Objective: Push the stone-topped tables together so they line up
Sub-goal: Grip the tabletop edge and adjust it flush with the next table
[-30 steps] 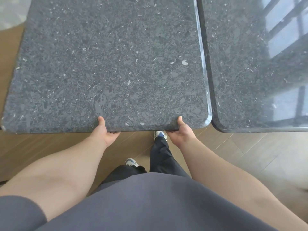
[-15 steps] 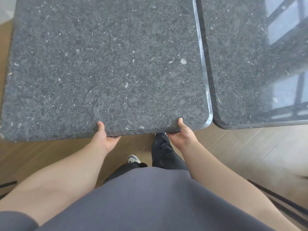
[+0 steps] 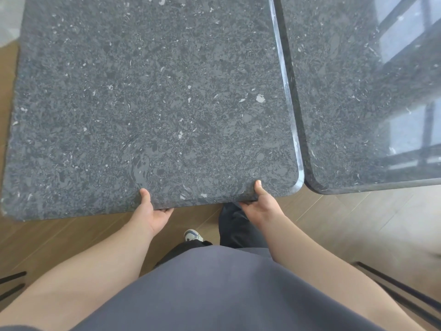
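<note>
The near counter (image 3: 152, 103) has a thick slab top of dark grey stone flecked with white chips, polished, with rounded corners and a bevelled edge that catches light along its right side. It fills most of the view, directly ahead of the person, standing on a wooden floor (image 3: 334, 223). A second counter (image 3: 370, 103) of the same stone stands to its right, its surface mirroring a window frame. The two tops run side by side with only a thin dark seam between them, though their near edges are not flush: the left top's edge sits slightly nearer the person than the right one's. Both hands hold the near edge of the left top. The left hand (image 3: 152, 215) has its thumb laid on the stone and its fingers tucked under the rim; the right hand (image 3: 262, 206), close to the rounded corner, does the same, so each grip is closed on the slab's edge. Stone like this is likely heavy, rigid and unforgiving, and its glossy face looks slippery, so the rim, pinched from above and below, seems the sensible place to hold. Edges and corners would probably chip if the tops knock together hard, so any push looks best made slow and even. Whether the seam is fully closed cannot be told.
</note>
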### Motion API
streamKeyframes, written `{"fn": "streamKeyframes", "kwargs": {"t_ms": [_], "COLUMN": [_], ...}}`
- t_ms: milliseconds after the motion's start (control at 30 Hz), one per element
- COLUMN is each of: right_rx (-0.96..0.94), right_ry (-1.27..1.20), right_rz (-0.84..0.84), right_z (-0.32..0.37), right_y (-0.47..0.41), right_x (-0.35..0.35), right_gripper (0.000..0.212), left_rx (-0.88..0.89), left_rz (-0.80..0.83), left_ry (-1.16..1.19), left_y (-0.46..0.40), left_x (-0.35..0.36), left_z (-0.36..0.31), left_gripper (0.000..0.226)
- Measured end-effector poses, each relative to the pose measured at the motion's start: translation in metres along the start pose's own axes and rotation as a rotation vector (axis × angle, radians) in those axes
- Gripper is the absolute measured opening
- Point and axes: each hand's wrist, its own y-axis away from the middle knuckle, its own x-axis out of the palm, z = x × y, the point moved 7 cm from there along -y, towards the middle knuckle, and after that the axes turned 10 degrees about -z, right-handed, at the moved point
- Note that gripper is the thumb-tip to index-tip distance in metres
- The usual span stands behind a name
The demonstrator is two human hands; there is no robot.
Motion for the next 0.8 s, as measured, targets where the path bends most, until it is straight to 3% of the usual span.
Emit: {"fn": "streamKeyframes", "kwargs": {"t_ms": [200, 500, 800], "right_rx": [0.005, -0.003, 0.013], "right_ry": [-0.005, 0.018, 0.041], "right_rz": [0.02, 0.034, 0.032], "right_z": [0.0, 0.002, 0.004], "right_y": [-0.001, 0.006, 0.012], "right_x": [-0.001, 0.002, 0.0], "right_gripper": [0.061, 0.06, 0.056], "left_rx": [-0.001, 0.024, 0.051], "left_rz": [-0.001, 0.0, -0.021], "left_ry": [0.008, 0.016, 0.004], "left_y": [0.004, 0.008, 0.012], "left_x": [0.001, 0.002, 0.004], "left_z": [0.001, 0.002, 0.003], "left_gripper": [0.057, 0.051, 0.06]}}
